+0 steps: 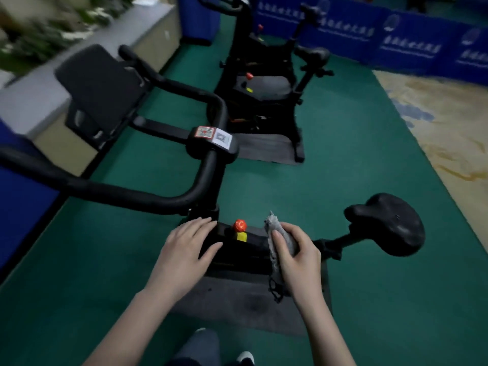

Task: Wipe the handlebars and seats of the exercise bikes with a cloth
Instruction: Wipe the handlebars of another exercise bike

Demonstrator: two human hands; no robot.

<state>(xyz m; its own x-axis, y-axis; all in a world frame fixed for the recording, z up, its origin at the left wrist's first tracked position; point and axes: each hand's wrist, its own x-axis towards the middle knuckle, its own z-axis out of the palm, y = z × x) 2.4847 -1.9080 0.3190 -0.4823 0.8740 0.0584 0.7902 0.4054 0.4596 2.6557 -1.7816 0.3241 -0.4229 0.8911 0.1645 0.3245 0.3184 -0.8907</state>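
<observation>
1. The cloth (273, 224) is grey, crumpled and frayed. It is bunched above the near bike's frame (237, 253), between the red knob (239, 225) and the black seat (390, 223).
2. Its lower part is hidden under the right hand (298, 257), and the second bike (264, 83) is blurred.
3. The right fingers (297, 232) and thumb curl round the cloth, gripping it. The left hand (184, 249) holds nothing, its fingers straight, below the handlebars (132, 196).

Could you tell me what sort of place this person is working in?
Probably a gym or fitness room: the near bike and the far bike, both black exercise bikes, stand in a row on dark mats over green flooring, with blue printed barrier panels behind.
</observation>
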